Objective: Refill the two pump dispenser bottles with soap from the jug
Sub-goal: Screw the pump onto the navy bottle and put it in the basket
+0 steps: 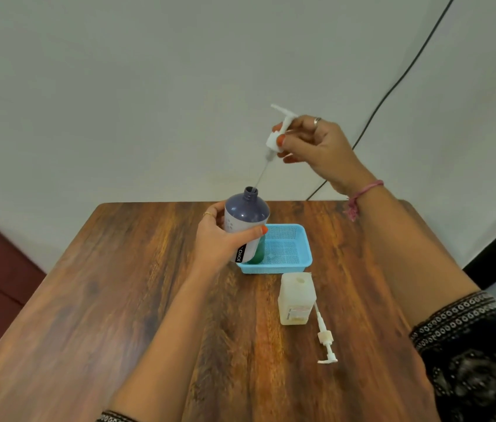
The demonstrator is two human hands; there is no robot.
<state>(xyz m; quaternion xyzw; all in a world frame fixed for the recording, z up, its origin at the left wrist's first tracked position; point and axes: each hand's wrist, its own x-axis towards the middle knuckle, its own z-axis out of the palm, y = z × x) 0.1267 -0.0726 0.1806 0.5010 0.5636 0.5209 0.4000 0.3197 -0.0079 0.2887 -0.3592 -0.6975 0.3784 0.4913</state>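
Nearest on the desk [118, 300], a loose white pump head [325, 339] lies just right of an open pale square bottle [297, 300]. Beyond it, the left hand [219, 242] grips the grey-topped round bottle [245, 226], standing at the near-left corner of the blue basket [295, 239]. The right hand [316, 147], raised with wrist bent, pinches a second pump [278, 129]; its dip tube tip sits at the open neck. Judged step: either pulling or seating this pump. No jug is visible; the next move needs steady vertical travel.
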